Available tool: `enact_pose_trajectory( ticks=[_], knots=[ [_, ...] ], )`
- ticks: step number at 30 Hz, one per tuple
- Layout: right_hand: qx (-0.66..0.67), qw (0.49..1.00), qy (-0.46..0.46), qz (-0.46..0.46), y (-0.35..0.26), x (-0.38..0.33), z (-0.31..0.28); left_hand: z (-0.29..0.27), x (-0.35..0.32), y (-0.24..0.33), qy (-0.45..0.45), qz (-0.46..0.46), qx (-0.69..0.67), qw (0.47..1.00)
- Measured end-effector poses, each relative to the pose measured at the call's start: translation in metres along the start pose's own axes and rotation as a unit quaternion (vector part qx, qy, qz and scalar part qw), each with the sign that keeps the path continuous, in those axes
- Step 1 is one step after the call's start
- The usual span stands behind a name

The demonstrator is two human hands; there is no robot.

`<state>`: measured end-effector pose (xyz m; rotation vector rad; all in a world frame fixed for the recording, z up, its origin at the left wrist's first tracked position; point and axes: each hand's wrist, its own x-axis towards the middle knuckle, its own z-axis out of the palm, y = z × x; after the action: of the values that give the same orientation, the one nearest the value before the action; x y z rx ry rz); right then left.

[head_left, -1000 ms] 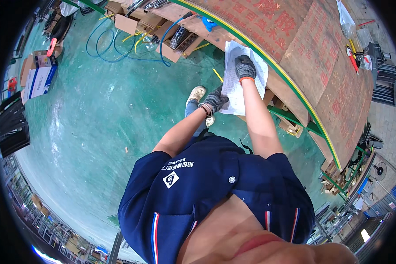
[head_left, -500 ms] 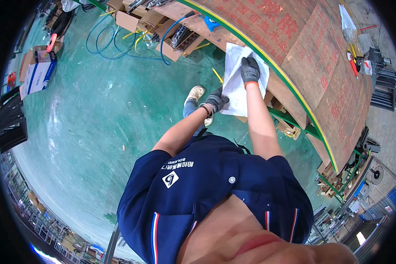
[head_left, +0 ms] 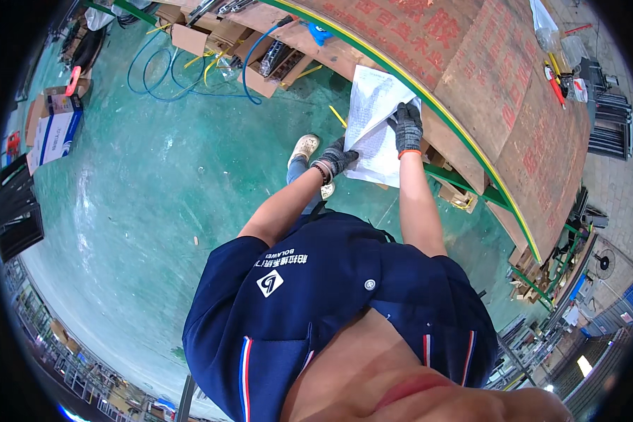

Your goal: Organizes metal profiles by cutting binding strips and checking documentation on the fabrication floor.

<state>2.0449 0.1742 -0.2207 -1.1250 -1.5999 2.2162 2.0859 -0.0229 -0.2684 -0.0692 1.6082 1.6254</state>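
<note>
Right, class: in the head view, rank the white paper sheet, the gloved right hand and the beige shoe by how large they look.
1. white paper sheet, clearly largest.
2. and 3. right hand and beige shoe look alike; the shoe lies farther off, so no ranking.

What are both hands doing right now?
Left hand: closed on the paper's lower left edge.
Right hand: closed on the paper's right edge.

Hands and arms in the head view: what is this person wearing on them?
Both the left hand and the right hand wear dark grey knitted work gloves; the right glove ends in an orange cuff, the left in a pale band at the wrist. The forearms are bare, below short navy sleeves.
</note>
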Motion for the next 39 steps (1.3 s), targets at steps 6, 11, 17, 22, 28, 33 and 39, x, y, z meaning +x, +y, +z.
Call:
enact_pose_trajectory(
  ticks=[6,11,17,22,28,33,39],
  knots=[
    [0.028,1.0,0.007,0.011,0.003,-0.002,-0.007,0.001,-0.004,0.004,-0.007,-0.035,0.017,0.999],
    [-0.035,0.998,-0.044,-0.036,0.009,-0.005,-0.008,0.002,-0.012,0.01,-0.002,-0.047,0.018,0.999],
    [-0.088,0.99,-0.077,-0.078,0.017,-0.007,0.006,-0.005,-0.02,0.008,0.001,-0.019,0.037,0.999],
    [-0.212,0.954,-0.114,-0.18,0.017,-0.008,0.007,-0.009,-0.034,0.031,0.009,-0.045,0.1,0.994],
    [-0.552,0.725,0.098,-0.4,-0.043,-0.033,0.007,-0.029,-0.001,0.007,0.062,0.017,0.133,0.989],
    [-0.76,0.646,0.07,-0.016,-0.07,0.016,-0.047,-0.055,0.023,0.042,0.059,0.061,0.152,0.985],
    [-0.615,0.748,0.119,-0.218,-0.04,0.062,-0.108,-0.092,0.022,0.1,0.0,0.039,0.355,0.934]
  ],
)
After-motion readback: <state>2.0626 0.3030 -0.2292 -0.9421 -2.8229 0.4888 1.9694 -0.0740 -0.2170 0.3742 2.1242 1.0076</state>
